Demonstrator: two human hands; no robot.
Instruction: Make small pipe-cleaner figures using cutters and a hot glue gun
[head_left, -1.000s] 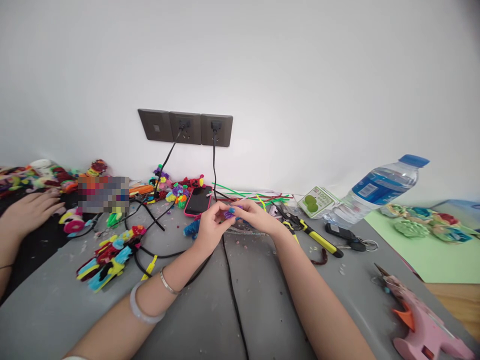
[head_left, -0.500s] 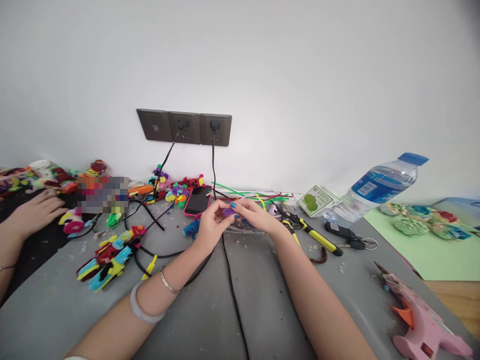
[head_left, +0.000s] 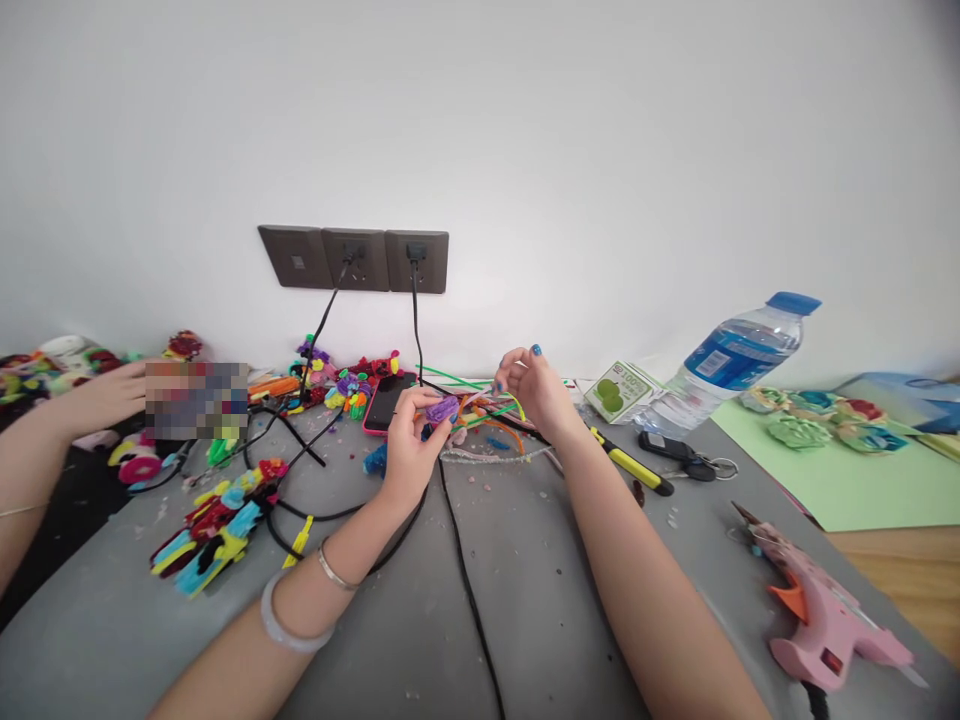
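Note:
My left hand is closed in a pinch on a small fuzzy purple pipe-cleaner piece. A thin lilac strand runs from that piece toward my right hand. The right hand is raised a little to the right, its fingers loosely curled and apart, with blue nails showing. Whether the strand's tip touches those fingers, I cannot tell. Beneath and behind both hands lie loose pipe cleaners in orange, green, yellow and silver. Near my left hand are a pink-cased phone and a blue fuzzy piece.
Yellow-black pliers, car keys, a juice box and a tilted water bottle are at right. A pink glue gun lies nearer. Black cables cross the table. Another person's hand is at left, near colourful pipe-cleaner figures.
My right hand has let go of the purple piece and moved up and right. My left hand keeps holding it. The other person's hand has moved right. The view has shifted slightly.

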